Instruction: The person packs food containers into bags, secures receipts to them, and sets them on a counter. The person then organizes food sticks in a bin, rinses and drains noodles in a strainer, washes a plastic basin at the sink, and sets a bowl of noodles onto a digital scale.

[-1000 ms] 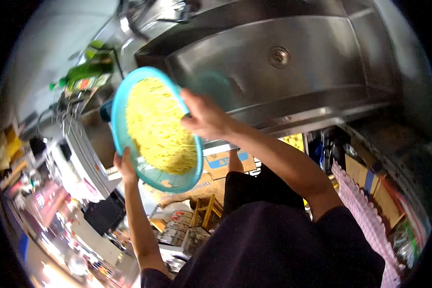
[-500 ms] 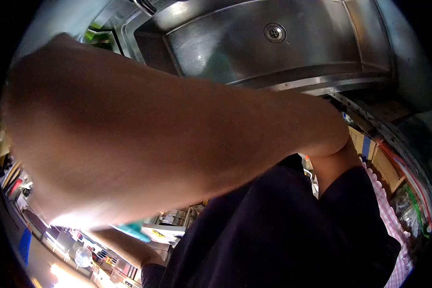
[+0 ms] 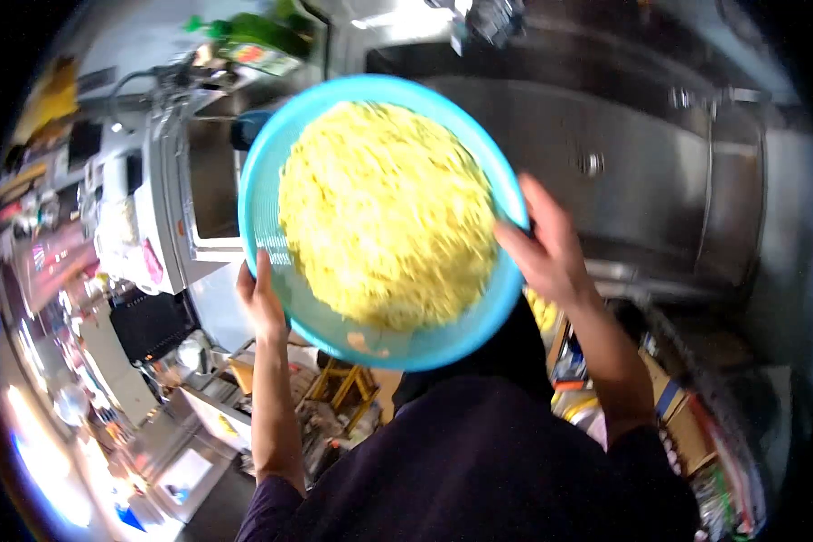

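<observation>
A round turquoise colander (image 3: 264,199) is held up in front of my body, its open side facing the camera. Heaped inside it are thin pale-yellow strands (image 3: 384,212) that look like noodles or fine shreds; the blur hides which. My left hand (image 3: 264,303) grips the rim at the lower left, its thumb on the inner side. At the right edge, my right hand (image 3: 551,248) is closed on the rim, thumb over the inside and fingers behind. The colander's underside is hidden.
A stainless steel sink (image 3: 632,199) with a drain lies right of the colander. A green bottle (image 3: 266,34) stands at the upper left. Left of me is a white-edged unit (image 3: 167,208). Cardboard boxes (image 3: 682,425) and bags sit below the sink, and a yellow crate (image 3: 343,393) is low down.
An arm filled the view across the sink before. Now both hands hold the colander of yellow strands up in view, and the camera has shifted to show more of the room at left.
</observation>
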{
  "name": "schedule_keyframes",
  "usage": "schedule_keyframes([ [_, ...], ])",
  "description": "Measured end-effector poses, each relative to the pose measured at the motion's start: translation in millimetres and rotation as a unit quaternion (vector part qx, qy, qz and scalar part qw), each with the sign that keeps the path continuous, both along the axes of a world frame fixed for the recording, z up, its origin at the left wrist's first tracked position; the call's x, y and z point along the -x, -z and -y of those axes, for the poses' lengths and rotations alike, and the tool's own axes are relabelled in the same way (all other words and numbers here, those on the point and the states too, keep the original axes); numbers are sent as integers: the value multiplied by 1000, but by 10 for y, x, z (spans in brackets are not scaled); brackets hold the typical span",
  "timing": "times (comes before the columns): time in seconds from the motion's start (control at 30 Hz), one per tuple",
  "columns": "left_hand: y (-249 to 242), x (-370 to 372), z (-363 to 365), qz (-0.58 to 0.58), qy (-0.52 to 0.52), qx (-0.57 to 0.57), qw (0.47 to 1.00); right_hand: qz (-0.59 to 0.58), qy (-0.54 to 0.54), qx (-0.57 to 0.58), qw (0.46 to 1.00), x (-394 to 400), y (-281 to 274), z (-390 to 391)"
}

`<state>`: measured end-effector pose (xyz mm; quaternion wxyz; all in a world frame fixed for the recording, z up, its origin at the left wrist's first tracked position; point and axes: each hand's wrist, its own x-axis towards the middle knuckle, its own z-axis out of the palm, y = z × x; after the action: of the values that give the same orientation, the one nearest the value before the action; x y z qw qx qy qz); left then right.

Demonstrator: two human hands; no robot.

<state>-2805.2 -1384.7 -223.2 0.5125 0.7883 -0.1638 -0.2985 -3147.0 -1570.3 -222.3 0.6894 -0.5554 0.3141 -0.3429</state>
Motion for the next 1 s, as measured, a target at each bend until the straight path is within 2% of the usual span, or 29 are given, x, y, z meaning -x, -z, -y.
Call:
schedule_keyframes([
  [0.07, -200, 142, 124, 22, 7, 83, 996, -67, 44, -29, 996, 58, -18, 9],
  [0.1, -247, 111, 206, -7, 32, -37, 999, -99, 42, -53, 993, 29, 63, 69],
  [0.13, -40, 14, 251, -22, 41, -81, 996, -123, 22, -80, 989, -39, 134, 158],
  [0.17, -107, 179, 439, 1, 37, -105, 994, -147, 1, -106, 983, -108, 207, 248],
  [0.2, 211, 48, 429, 40, 126, -69, 989, -159, -10, -70, 985, -182, 152, 311],
  [0.23, 423, 19, 434, 37, 111, -37, 992, -166, 2, -16, 986, -120, 398, 325],
  [0.27, 425, 101, 491, 30, 96, -13, 995, -220, 13, -12, 975, -114, 270, 331],
  [0.3, 403, 154, 436, 24, 81, -6, 996, -185, 28, -12, 982, -86, 168, 246],
  [0.33, 181, 220, 425, 50, 85, -57, 994, -148, 43, -7, 988, -66, 88, 214],
  [0.4, -29, 335, 353, -64, 21, 43, 997, -151, 39, 11, 988, 35, -67, 219],
  [0.43, -78, 359, 361, -72, 20, 43, 996, -168, 56, 1, 984, 9, -145, 225],
  [0.47, 62, 288, 354, -40, 46, 45, 997, -177, 42, 4, 983, 8, -99, 228],
  [0.53, 335, 297, 498, 115, 98, -51, 987, -167, 39, -51, 984, 116, 212, 302],
  [0.57, 360, 353, 518, 121, 98, -39, 987, -225, 48, -15, 973, 196, 373, 320],
  [0.6, 383, 348, 533, 128, 107, -32, 985, -225, 42, -7, 973, 137, 276, 334],
  [0.67, 341, 342, 327, 129, 90, -13, 987, -193, 38, -65, 978, 70, 3, 307],
  [0.7, 188, 335, 167, 80, 64, -17, 995, -195, 41, -67, 978, -40, -255, 263],
  [0.73, 47, 343, 132, 36, 38, -15, 999, -196, 37, -64, 978, -40, -224, 259],
  [0.8, -164, 438, 197, -16, -53, 109, 992, -189, 31, -9, 981, -18, -54, 249],
  [0.87, -134, 295, 231, 24, 35, 23, 999, -181, 36, -87, 979, -12, 356, 297],
  [0.93, 62, 228, 342, 88, 55, -22, 994, -261, -10, -25, 965, -196, 333, 288],
  [0.97, 123, 199, 305, 143, 71, -34, 987, -219, 12, -22, 975, -286, 341, 266],
  [1.0, 197, 161, 195, 142, 61, -61, 986, -173, 26, -69, 982, -270, 326, 275],
])
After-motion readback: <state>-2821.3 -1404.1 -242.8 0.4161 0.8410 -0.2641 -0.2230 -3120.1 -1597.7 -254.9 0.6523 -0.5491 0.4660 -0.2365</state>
